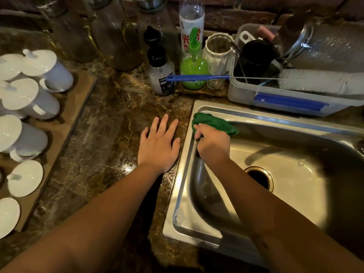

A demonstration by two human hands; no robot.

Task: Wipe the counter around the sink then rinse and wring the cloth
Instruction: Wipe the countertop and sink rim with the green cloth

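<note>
Head: right hand [211, 143] gripping cloth [213, 123]

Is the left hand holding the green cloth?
No, the left hand lies flat and empty on the counter, while the right hand grips the green cloth.

Cloth [214, 124]: green. Counter [122, 115]: brown marble, gold veins. Sink [295, 154]: silver steel. Cups [49, 73]: white. Brush handle [197, 78]: blue.

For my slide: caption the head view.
Right hand wipes the sink rim with a green cloth; left hand rests flat on counter.
</note>
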